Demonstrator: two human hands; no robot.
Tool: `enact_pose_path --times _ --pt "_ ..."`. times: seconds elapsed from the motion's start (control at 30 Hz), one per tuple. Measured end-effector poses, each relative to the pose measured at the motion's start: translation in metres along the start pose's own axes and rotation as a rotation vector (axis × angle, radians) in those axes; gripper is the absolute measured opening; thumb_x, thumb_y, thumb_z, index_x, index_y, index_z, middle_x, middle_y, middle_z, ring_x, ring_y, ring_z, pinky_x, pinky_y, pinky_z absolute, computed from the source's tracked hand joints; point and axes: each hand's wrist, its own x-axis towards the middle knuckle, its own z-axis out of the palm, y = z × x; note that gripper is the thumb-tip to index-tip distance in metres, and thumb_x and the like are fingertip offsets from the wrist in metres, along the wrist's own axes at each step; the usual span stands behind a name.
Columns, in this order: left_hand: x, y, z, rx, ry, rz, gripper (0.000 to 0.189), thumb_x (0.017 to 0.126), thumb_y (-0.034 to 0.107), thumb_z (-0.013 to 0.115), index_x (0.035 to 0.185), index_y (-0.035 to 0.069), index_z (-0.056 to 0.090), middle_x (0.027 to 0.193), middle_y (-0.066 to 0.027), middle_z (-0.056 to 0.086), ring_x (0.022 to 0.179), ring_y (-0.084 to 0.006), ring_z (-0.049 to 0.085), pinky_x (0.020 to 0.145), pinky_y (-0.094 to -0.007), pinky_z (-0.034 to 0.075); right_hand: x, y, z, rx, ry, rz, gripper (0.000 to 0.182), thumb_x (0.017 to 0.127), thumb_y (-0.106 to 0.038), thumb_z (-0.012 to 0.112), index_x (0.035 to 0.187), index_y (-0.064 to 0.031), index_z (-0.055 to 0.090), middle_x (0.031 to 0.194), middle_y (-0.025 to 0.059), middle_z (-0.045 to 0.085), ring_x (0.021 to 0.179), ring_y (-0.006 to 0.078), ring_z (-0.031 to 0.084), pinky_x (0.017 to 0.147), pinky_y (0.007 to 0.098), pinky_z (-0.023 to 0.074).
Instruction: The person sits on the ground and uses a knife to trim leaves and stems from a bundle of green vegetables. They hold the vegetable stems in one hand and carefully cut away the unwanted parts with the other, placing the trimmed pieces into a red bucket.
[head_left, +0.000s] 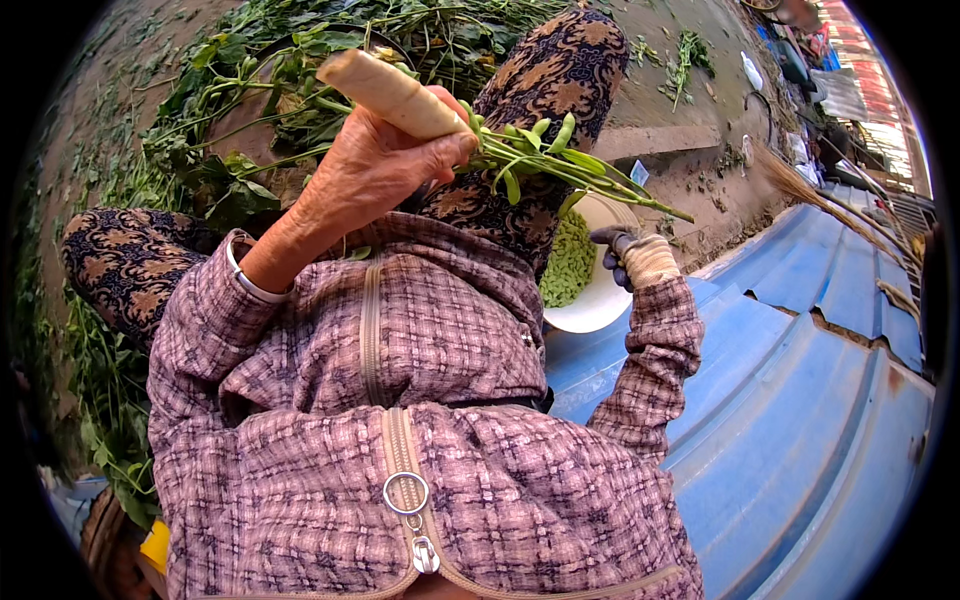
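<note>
My bare left hand (390, 150) grips a thick, pale cylindrical piece (394, 94), which looks like a wooden handle. Green soybean stems with plump pods (559, 150) stick out to the right from the same hand. What the handle leads to is hidden behind the fingers. Lower down on the right, my right hand (626, 255) wears a dark-fingered work glove with a beige cuff. Its fingers are bent over the rim of a white bowl (592, 311). Shelled green beans (566, 262) lie in the bowl's left side. Whether the glove holds anything is not visible.
Cut bean plants (247, 112) are heaped before my knees and along my left. Blue corrugated metal sheets (780, 390) with uneven edges spread to the right. A straw broom (795, 184) lies there, beyond a concrete ledge (660, 142). Something yellow (155, 546) shows at lower left.
</note>
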Motion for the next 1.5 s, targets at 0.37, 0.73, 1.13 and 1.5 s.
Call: enact_pose_path --times 0.37,0.73,1.13,1.5 --pt "0.026 0.002 -0.014 0.242 0.087 0.078 0.01 0.083 0.011 0.065 0.09 0.005 0.062 0.078 0.0002 0.061 0.067 -0.0062 0.058 0.057 -0.0199 0.048 0.095 0.083 -0.065 -0.588 0.512 0.088 0.035 0.086 -0.042 0.05 0.106 -0.0171 0.065 0.086 0.0113 0.066 0.072 0.0209 0.062 0.064 0.0365 0.0482" --pt "-0.001 0.011 0.003 0.295 0.053 0.178 0.012 0.084 0.012 0.064 0.094 0.005 0.061 0.082 -0.0008 0.061 0.076 -0.0078 0.057 0.067 -0.0231 0.049 -0.05 -0.076 0.055 0.213 -0.478 -0.501 0.038 0.089 -0.043 0.054 0.073 -0.0103 0.066 0.052 -0.0046 0.046 0.043 0.0051 0.038 0.04 0.0202 0.0286" --pt "-0.024 -0.006 0.008 0.016 0.146 -0.018 0.013 0.084 0.01 0.064 0.095 0.003 0.061 0.09 -0.0019 0.061 0.086 -0.0091 0.057 0.077 -0.0224 0.048 -0.031 -0.082 0.104 0.14 -0.254 -0.368 0.021 0.088 -0.028 0.057 0.087 -0.0083 0.063 0.06 -0.003 0.051 0.048 0.006 0.044 0.041 0.0214 0.0342" --pt "-0.02 -0.012 0.022 -0.04 0.196 0.038 0.012 0.083 0.007 0.065 0.093 0.003 0.061 0.087 -0.0003 0.059 0.08 -0.0071 0.054 0.071 -0.0214 0.046 -0.025 -0.073 0.119 0.176 -0.135 -0.445 0.022 0.085 -0.026 0.063 0.089 -0.0041 0.063 0.058 0.002 0.056 0.043 0.0086 0.047 0.039 0.025 0.0381"
